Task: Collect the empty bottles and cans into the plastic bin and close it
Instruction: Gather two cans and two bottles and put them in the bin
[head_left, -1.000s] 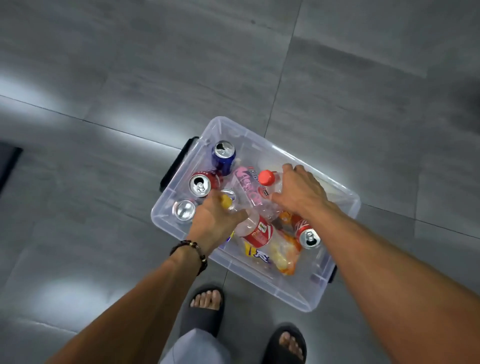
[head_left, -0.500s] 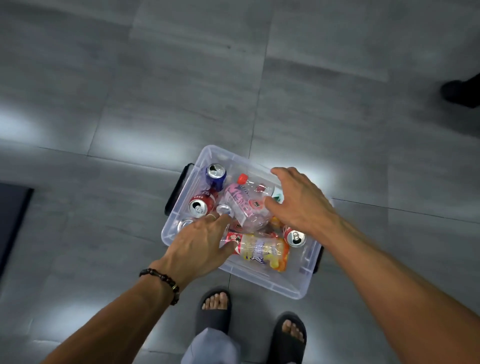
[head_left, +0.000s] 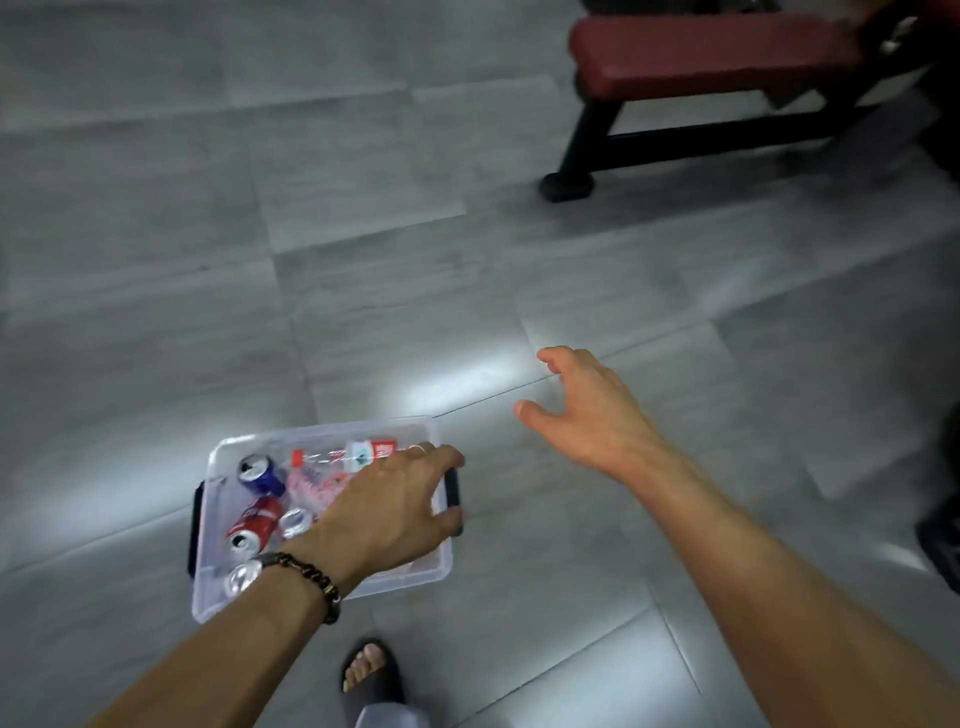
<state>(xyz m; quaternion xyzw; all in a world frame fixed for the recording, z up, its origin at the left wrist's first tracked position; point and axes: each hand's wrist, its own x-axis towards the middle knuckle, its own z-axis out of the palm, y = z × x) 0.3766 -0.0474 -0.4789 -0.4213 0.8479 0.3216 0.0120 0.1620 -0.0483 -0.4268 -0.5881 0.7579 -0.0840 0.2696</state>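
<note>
The clear plastic bin (head_left: 215, 597) stands on the grey floor at lower left, open, with no lid in view. Inside lie a blue can (head_left: 260, 475), a red can (head_left: 254, 522), two silver cans (head_left: 296, 521), a pink-labelled bottle (head_left: 311, 483) and a clear bottle with a red and white label (head_left: 358, 451). My left hand (head_left: 389, 504) is spread over the bin's right side, fingers reaching its black right handle (head_left: 453, 486); it holds nothing. My right hand (head_left: 587, 415) hovers open over bare floor to the right of the bin.
A dark red padded bench on a black frame (head_left: 701, 57) stands at the far right. A dark object (head_left: 940, 535) sits at the right edge. My sandalled foot (head_left: 371, 675) is just below the bin. The bin has a second black handle (head_left: 196, 530) on its left.
Both hands have left the bottles inside the bin. The right hand has swung out to the right over the floor, and the left has moved toward the right handle. The view has turned right.
</note>
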